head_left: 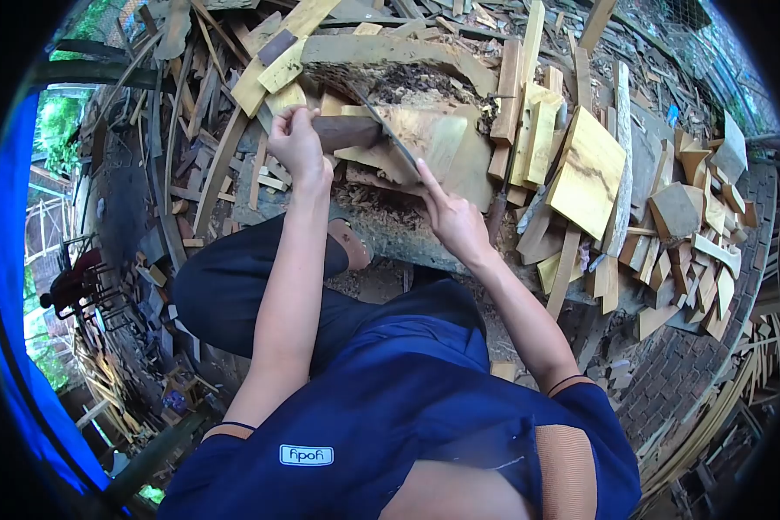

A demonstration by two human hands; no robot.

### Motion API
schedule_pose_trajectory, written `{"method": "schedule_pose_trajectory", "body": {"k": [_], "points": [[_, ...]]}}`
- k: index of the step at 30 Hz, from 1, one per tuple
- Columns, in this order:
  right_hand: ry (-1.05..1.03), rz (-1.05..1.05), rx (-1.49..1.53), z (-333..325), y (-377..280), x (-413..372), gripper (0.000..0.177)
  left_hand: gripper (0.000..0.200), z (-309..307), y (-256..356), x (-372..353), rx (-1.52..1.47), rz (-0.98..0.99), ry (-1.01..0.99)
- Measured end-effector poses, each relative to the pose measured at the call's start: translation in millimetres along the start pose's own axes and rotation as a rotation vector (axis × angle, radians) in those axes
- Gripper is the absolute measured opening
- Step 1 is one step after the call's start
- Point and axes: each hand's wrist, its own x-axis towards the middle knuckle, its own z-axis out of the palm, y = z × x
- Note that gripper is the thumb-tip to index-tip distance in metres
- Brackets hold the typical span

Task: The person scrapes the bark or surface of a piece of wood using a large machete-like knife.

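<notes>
Setting: outdoors, a wood yard. Ground covered with offcuts, slats and shavings.

Work surface: a big rough log [390,56] lying across the far middle, with crumbled bark and sawdust on top. No counter in view.

Hands:
- left hand [296,143]: closed in a fist round the left end of a dark wooden piece [348,132], holding it level.
- right hand [452,218]: curled round the near end of a thin metal tool [386,130], forefinger stretched out along it. Exact kind of tool: cannot tell.

Position of items: the dark wooden piece sits far centre, in front of the log and over a pale plank [432,137]. The tool slants from the right hand up and to the left, crossing the right end of the dark piece and touching it.

Surroundings:
- right: a loose heap of cut blocks, the largest a yellow board [587,172] lying tilted.
- far right and near right: brick paving [667,381].
- left edge: a blue sheet [13,225], green foliage beyond it.
- near: the person's knees in dark trousers, blue shirt below.
</notes>
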Motion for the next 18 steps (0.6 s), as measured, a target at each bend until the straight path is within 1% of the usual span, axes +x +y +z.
{"method": "schedule_pose_trajectory", "body": {"k": [1,2,3,4,5,8,9,11,13,14,15,16,18], "points": [[0.011,-0.009,0.002,1.1,3.8,2.3,0.063,0.007,-1.4,0.1,2.7,-0.013,0.029,-0.018],[0.029,-0.010,0.099,0.9,7.9,6.7,0.062,0.007,0.0,-3.0,2.4,0.043,0.004,0.029],[0.031,0.000,0.201,1.7,7.6,5.2,0.061,0.007,-3.4,-1.6,3.8,0.050,0.005,0.036],[0.110,-0.078,0.212,-6.3,3.5,5.4,0.062,0.007,-6.7,-2.1,2.3,0.050,0.012,0.016],[0.114,-0.062,0.207,-17.7,-3.2,3.2,0.062,0.007,-3.7,-4.0,2.3,0.035,0.020,-0.008],[0.269,-0.169,0.302,-43.0,-32.1,5.2,0.062,0.006,-0.9,-3.0,1.7,0.031,-0.002,-0.020],[0.261,-0.170,0.308,-40.1,-33.1,5.3,0.062,0.005,-0.5,-0.7,3.4,0.050,0.012,-0.043],[0.376,-0.269,0.313,-34.0,-32.0,5.2,0.063,0.005,0.2,1.7,3.7,0.033,0.014,-0.046],[0.350,-0.241,0.259,-12.7,-14.5,1.4,0.062,0.005,1.2,3.6,3.3,0.024,-0.008,-0.055],[0.165,-0.099,0.125,-2.8,-0.8,2.0,0.061,0.005,4.7,3.9,1.1,0.016,-0.001,-0.057],[-0.019,0.043,-0.003,0.5,4.6,3.3,0.061,0.005,6.8,4.2,-2.6,0.069,0.016,-0.107],[0.013,-0.002,0.057,2.1,10.0,4.9,0.059,0.006,8.5,5.5,-2.2,0.123,0.037,-0.154],[-0.017,0.014,0.089,4.6,10.7,2.2,0.058,0.006,4.9,4.9,0.0,0.121,0.051,-0.134]]}}
